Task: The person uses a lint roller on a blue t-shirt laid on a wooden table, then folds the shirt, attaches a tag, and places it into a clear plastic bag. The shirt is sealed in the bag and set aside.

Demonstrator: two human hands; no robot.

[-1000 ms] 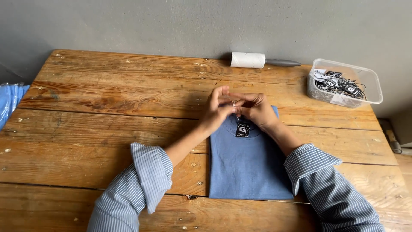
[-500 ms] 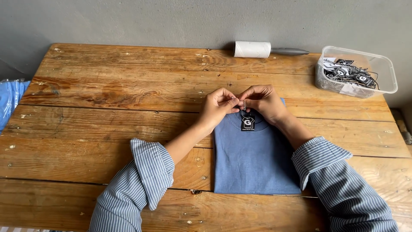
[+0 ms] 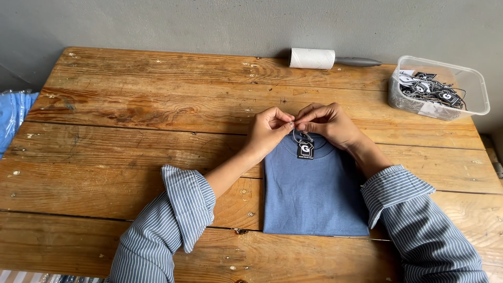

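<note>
hands meet right at the collar of a folded blue t-shirt (image 3: 313, 194) that lies flat on the wooden surface (image 3: 146, 131), neck end pointing away from the person. left hand (image 3: 268, 131) and right hand (image 3: 329, 123) are both pinched narrow, thumb and forefinger tips nearly touching each other, and between them they hold the thin cord of a small black hang tag (image 3: 305, 150). the tag itself dangles just under the fingers and rests on the shirt near the neckline, so only the string is being worked, not the card. looks to me like the shirt is kept folded and square so the collar stays put while both hands do the fiddly bit; cant tell if the cord is already looped through anything, fingers cover that part

both arms are in striped shirt sleeves, the left cuff turned back, forearms resting on the surface on either side of the shirt, which probably steadies the pinch

over at the far right corner sits a clear plastic tub (image 3: 474, 84) with more black tags and cords in it, near the right hand's side but well apart from the shirt. a white roll with a dark handle (image 3: 313, 58), maybe a lint roller, lies along the back edge by the wall. some blue stuff in plastic (image 3: 13, 118) peeks in at the left edge, off the surface
</note>
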